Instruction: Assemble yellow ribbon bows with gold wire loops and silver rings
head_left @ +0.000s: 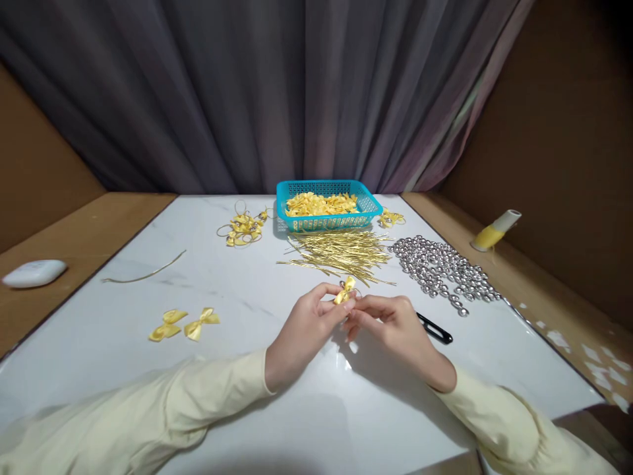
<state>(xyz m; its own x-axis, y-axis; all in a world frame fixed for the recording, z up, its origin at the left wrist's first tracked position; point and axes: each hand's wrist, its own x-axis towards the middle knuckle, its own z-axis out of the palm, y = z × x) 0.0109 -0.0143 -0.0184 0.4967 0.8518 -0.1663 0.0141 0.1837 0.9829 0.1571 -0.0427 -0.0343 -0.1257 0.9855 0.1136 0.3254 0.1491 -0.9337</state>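
Note:
A small yellow ribbon bow (345, 290) with a silver bell-like bead and a thin gold tie is held up over the table. My left hand (312, 321) pinches the bow between thumb and fingers. Close against it, my right hand (388, 323) has its thumb and fingertips pressed together at the bow's lower right, where a loop of the gold tie shows. Exactly what the right fingertips grip is too small to see. Two more yellow bows (202, 323) lie on the table to the left of my hands.
A blue basket (329, 222) of yellow bows stands at the back. Before it lie gold ties (341, 254); silver beads (440, 267) spread to the right. Finished-looking bows (244, 227) sit left of it. A black-handled tool (435, 328) lies by my right hand. One tie (146, 274) lies left.

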